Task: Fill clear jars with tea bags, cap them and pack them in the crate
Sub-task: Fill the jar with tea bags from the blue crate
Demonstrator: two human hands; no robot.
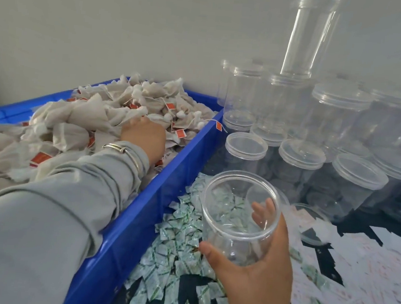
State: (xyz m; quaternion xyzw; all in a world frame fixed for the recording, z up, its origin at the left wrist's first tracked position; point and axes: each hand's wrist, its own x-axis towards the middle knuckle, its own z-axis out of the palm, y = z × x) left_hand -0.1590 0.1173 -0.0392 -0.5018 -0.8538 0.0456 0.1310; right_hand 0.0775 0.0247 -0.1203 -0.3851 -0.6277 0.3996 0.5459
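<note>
Beside the blue bin (122,237): open clear jar (238,219), empty, gripped by right hand (256,275), fingers wrapped round it. Left hand (144,135) buried in tea bags (80,120); finger closure hidden. Advice: gather a modest bunch, hold jar mouth close.

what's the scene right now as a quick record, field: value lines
left hand: left hand reaches into the tea bags; fingers buried, grip unclear
right hand: right hand grips an open clear jar, no lid, no tea bags inside
tea bag store: blue crate, heaped
beside crate: small green-and-white sachets scattered on the dark table
spare jars: capped clear jars stacked at right, against the wall
loose lid: clear lid lying right of the held jar
task stage: filling not yet begun on this jar
</note>
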